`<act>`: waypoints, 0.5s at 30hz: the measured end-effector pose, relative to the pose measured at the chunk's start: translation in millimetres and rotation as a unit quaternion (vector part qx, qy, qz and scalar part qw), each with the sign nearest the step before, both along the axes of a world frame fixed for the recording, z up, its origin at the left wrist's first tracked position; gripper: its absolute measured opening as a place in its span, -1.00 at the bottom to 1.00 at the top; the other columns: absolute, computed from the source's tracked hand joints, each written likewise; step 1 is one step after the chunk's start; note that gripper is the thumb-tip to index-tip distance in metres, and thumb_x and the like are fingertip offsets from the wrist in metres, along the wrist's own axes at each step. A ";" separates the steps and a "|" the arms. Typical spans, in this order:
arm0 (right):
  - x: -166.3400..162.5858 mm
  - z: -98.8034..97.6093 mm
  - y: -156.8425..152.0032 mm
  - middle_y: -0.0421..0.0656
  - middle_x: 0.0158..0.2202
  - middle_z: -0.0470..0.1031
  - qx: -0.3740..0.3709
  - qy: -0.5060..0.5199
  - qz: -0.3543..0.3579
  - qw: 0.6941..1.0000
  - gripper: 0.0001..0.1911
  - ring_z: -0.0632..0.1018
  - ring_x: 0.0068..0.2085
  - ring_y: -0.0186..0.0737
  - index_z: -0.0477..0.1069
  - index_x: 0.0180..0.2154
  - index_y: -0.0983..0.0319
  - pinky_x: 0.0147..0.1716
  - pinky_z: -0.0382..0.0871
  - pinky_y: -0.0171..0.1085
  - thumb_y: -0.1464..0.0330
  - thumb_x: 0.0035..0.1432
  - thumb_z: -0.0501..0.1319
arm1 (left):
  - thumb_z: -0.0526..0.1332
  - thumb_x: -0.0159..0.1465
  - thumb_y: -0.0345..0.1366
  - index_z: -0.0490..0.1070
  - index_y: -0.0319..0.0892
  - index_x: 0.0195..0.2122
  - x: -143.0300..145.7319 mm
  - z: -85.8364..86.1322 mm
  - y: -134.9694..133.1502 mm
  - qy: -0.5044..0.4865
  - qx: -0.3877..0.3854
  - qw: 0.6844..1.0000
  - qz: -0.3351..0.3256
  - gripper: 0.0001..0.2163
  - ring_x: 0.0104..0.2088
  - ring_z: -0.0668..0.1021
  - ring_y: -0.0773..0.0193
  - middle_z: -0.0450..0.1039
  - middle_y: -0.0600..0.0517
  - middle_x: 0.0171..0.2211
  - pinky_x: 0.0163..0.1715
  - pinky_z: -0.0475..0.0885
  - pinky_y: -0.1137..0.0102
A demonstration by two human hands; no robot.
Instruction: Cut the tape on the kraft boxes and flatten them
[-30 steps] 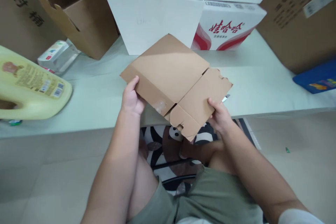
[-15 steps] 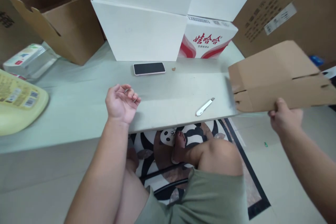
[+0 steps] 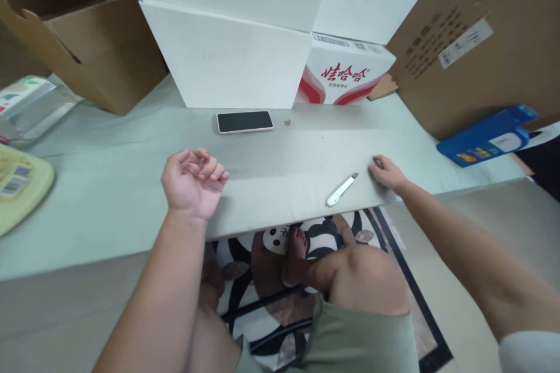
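My left hand [image 3: 195, 183] is held palm up above the table's front edge, its fingers loosely curled and nothing in it. At the right, my right hand [image 3: 387, 173] is low over the table [image 3: 301, 157], fingers bent and slightly parted, with no held thing visible. Just left of it lies a white utility knife [image 3: 342, 189], its short blade pointing away to the upper right; the hand is apart from it. A dark-screened phone [image 3: 245, 122] lies flat farther back, with a small brown scrap [image 3: 287, 122] beside it.
A large white box [image 3: 240, 52] and a red-and-white carton [image 3: 345, 73] stand at the back. An open cardboard box [image 3: 109, 52], plastic package [image 3: 37, 108] and yellow bottle [image 3: 21, 186] are left. A big brown carton [image 3: 472, 81] and blue box [image 3: 487, 135] are right.
The flat piece of cardboard has left my right hand, and that hand has moved left toward the knife. The blue box now shows; a brown cardboard edge appears behind the red-and-white carton.
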State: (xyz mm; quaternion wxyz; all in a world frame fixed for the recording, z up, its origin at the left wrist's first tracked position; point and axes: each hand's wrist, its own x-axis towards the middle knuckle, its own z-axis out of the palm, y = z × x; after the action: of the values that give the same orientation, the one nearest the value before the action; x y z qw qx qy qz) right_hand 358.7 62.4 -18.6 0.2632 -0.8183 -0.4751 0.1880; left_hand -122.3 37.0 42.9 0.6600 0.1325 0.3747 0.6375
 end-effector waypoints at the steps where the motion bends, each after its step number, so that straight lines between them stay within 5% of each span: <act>1: -4.3 0.6 -2.1 0.12 0.09 0.55 -0.017 -0.026 0.018 0.999 -0.70 0.49 0.23 0.14 0.47 -0.17 0.22 0.31 0.27 0.11 0.32 -0.02 0.27 | 0.00 0.30 -0.19 0.33 -0.15 -0.58 -0.1 0.6 -1.3 0.003 0.001 1.000 -0.002 -0.67 -0.68 0.15 0.37 -0.09 0.16 -0.74 -0.59 0.30 0.45; 8: -58.8 58.4 16.1 0.17 0.20 0.50 -0.052 -0.162 0.134 0.976 -0.51 0.59 0.07 0.19 0.48 0.06 0.28 0.24 0.33 0.20 0.25 0.12 0.17 | 0.03 0.27 -0.21 0.32 -0.16 -0.62 -18.3 6.5 -15.4 -0.027 0.048 0.998 -0.002 -0.67 -0.70 0.07 0.41 -0.15 0.19 -0.74 -0.63 0.17 0.49; 11: -112.1 74.4 34.0 0.08 0.15 0.57 -0.036 -0.188 0.208 0.959 -0.50 0.64 -0.10 0.07 0.47 0.11 0.23 0.16 0.42 0.15 0.23 0.15 0.17 | 0.03 0.28 -0.21 0.30 -0.16 -0.62 -32.8 7.7 -20.7 -0.058 0.061 0.996 0.021 -0.67 -0.71 0.02 0.42 -0.18 0.21 -0.74 -0.65 0.10 0.50; 15: -209.6 79.7 59.6 0.05 0.07 0.61 0.036 -0.210 0.365 0.906 -0.55 0.62 -0.02 0.08 0.51 0.06 0.22 0.08 0.49 0.10 0.25 0.16 0.17 | 0.02 0.28 -0.24 0.23 -0.16 -0.64 -52.1 9.8 -25.8 -0.103 0.066 0.992 0.034 -0.67 -0.71 -0.02 0.44 -0.21 0.22 -0.73 -0.66 0.06 0.51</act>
State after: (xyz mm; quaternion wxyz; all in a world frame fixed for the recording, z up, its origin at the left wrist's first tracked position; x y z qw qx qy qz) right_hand 149.0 122.0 61.2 0.0992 -0.5985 -0.7912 0.0772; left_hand -174.4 11.2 52.7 0.6630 0.0970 0.2663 0.6929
